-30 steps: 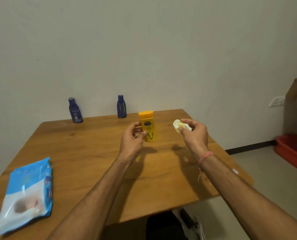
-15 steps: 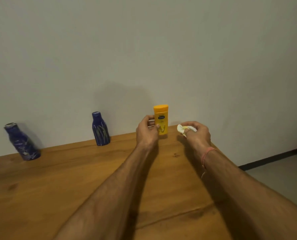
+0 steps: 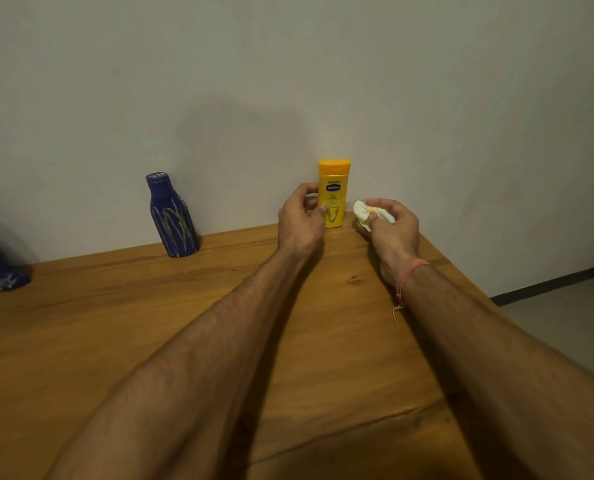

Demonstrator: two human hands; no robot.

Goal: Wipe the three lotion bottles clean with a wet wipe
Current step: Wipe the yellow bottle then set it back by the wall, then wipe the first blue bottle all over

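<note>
Yellow bottle (image 3: 334, 192) upright by wall, left hand (image 3: 300, 220) gripping it; right hand (image 3: 394, 225) pinching wet wipe (image 3: 366, 211).

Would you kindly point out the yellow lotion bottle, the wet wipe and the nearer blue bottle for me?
yellow lotion bottle (image 3: 334, 174): head view, upper body just under the cap.
wet wipe (image 3: 363, 210): head view, bunched white part left of the fingers.
blue bottle (image 3: 172, 216): head view, streaked middle of its body.

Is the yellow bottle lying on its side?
No, the yellow bottle stands upright on the table, cap up, with the left hand at its side.
</note>
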